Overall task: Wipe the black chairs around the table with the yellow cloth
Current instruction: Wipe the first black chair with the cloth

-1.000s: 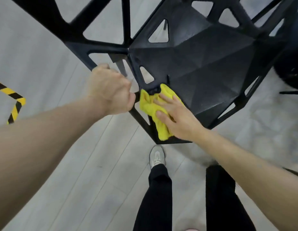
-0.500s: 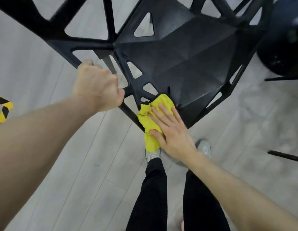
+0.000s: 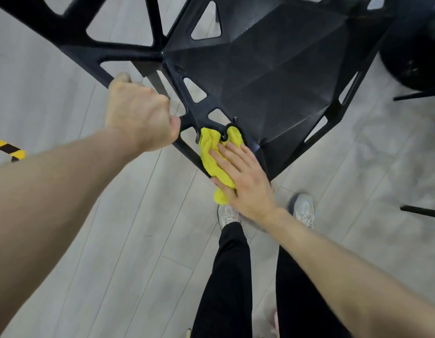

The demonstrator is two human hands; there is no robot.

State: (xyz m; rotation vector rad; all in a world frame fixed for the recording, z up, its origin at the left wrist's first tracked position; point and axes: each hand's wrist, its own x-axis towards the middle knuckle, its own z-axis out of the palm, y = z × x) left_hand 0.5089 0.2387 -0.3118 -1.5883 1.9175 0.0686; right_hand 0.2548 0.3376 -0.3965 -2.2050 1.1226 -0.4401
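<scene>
Right hand slid slightly toward the seat's near corner since a second ago; left hand unchanged, fist wrapped on a frame strut. One black chair: faceted hard plastic, triangular cutouts. One yellow cloth, nubby, crumpled, on the seat's front-left edge, pressed flat under the right hand's straight, slightly spread fingers. Pale plank floor.

right hand: slid with cloth down toward seat corner | cloth: now partly hanging off chair edge | right shoe: newly visible
</scene>
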